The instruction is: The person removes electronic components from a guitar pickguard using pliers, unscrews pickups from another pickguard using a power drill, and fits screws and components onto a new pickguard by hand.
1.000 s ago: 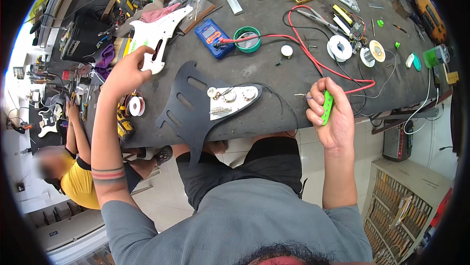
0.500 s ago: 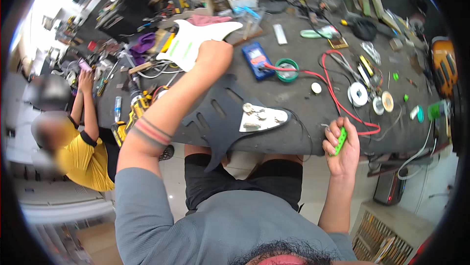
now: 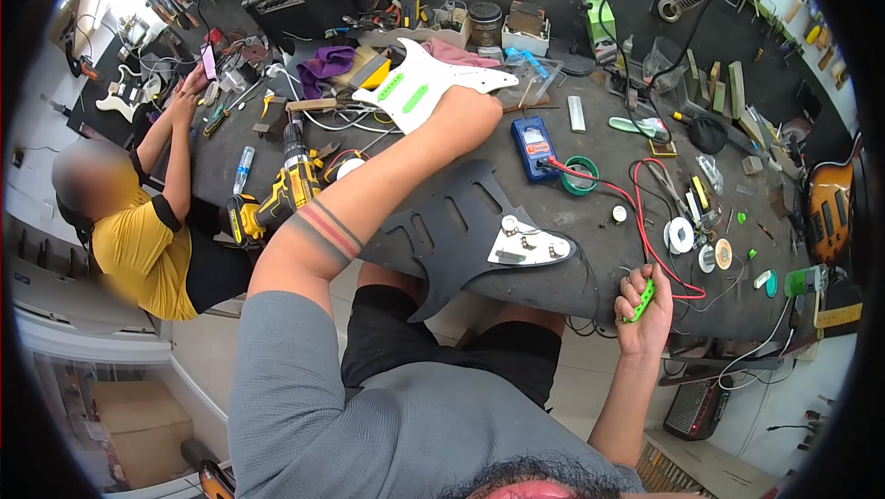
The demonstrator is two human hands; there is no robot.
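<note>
The white plate (image 3: pixel 415 64) lies far left on the bench (image 3: pixel 548 204), its two green bars (image 3: pixel 415 99) slanting from near left to far right. The left grip (image 3: pixel 470 116) is nearer, over its right part — fingers hidden, so their spread I cannot tell. Well apart at near right, the right grip (image 3: pixel 645 314) curls round a green strip (image 3: pixel 640 303). Between, a black plate (image 3: pixel 452 264) overhangs the near edge; bench surface shows right of it — pink cloth (image 3: pixel 461 54) borders the far side.
</note>
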